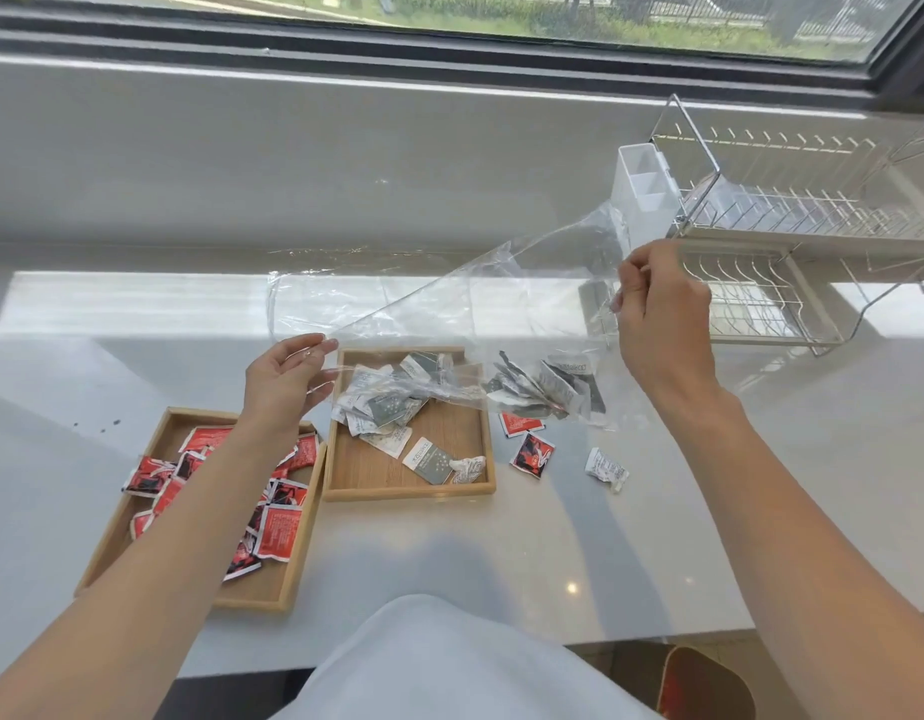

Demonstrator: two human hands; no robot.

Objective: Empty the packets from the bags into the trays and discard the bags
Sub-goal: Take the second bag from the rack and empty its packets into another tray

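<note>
A clear plastic bag (480, 298) is stretched between my two hands above the counter. My left hand (285, 379) pinches its lower left edge, and my right hand (657, 309) grips its raised right end. Grey and white packets (545, 389) still lie inside the bag's sagging bottom. Under the bag sits a wooden tray (470, 459) with several grey and white packets (392, 407). To its left, partly hidden by my left forearm, a second wooden tray (272, 579) holds several red packets (278, 532).
Two red packets (530, 452) and a white packet (605, 467) lie loose on the white counter (501, 563), right of the middle tray. A wire dish rack (792, 236) with a white cutlery holder (641, 189) stands at the back right. A window sill runs behind.
</note>
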